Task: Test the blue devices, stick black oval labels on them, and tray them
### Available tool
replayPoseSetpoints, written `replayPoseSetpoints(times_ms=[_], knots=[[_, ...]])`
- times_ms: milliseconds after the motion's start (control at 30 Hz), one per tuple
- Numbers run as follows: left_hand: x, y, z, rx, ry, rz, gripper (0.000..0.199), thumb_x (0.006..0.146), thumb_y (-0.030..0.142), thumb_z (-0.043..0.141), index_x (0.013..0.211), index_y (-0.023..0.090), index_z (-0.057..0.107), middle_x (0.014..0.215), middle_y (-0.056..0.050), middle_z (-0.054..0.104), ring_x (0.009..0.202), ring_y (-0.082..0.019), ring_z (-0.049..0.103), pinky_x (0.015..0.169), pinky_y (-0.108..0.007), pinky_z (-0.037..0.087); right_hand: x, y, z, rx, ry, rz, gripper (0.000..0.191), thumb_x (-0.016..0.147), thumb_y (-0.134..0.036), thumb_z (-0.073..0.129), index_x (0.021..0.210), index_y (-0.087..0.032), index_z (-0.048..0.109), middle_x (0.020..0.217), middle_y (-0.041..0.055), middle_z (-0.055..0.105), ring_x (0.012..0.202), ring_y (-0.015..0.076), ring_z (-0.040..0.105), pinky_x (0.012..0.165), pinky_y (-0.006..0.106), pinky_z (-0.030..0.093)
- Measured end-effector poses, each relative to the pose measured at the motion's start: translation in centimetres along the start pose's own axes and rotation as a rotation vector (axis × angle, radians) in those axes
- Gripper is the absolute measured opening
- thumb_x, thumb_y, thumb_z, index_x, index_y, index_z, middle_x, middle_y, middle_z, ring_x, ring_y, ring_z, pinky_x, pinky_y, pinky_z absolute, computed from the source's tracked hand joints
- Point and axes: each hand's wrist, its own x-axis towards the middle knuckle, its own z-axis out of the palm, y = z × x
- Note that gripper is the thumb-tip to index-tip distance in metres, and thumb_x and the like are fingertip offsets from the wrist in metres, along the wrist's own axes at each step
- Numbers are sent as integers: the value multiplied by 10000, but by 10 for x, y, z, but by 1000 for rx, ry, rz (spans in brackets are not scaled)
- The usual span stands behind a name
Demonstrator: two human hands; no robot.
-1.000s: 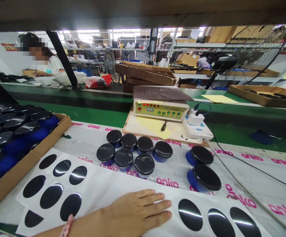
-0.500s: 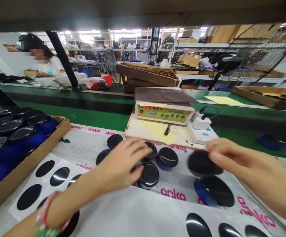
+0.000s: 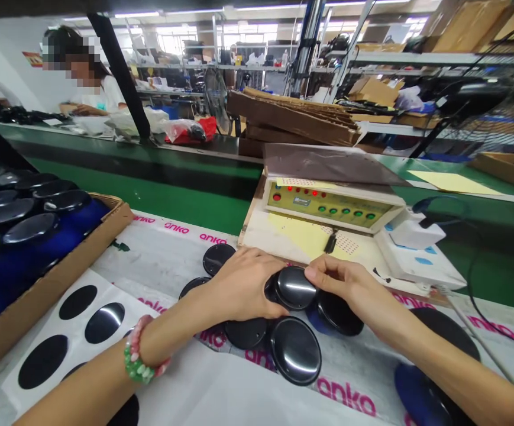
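Left forearm enters from the 7 o'clock corner of the head view and runs toward 1 o'clock. The wrist carries a beaded bracelet of green and pink beads. The left hand (image 3: 243, 284) lies palm down, knuckles up, fingers curled downward and forward, fingertips pointing to 3 o'clock.

Right forearm enters from the 4 o'clock corner and runs toward 10 o'clock. The right hand (image 3: 349, 284) is palm down, fingers extended and drawn together toward 9 o'clock, thumb beneath.

The two hands meet near frame centre, fingertips just beside one another. Both forearms are bare.
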Motion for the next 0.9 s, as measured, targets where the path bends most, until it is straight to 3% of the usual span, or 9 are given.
replayPoseSetpoints(times_ms=[233,900], knots=[[0,-2,1,-10,-4,3,441,657,334,769,1058,220,624,1014,0,689,1013,-253,576,898,-363,413,3,1,3,-70,13,-56,444,753,-634,565,663,-199,579,749,30,590,757,205,534,704,326,394],[1,-2,1,4,1,10,376,679,345,753,1010,214,632,1001,-18,679,1000,-244,590,882,-343,422,-1,11,12,-305,172,-192,290,843,-436,521,647,-227,476,707,4,548,665,166,507,627,312,402]])
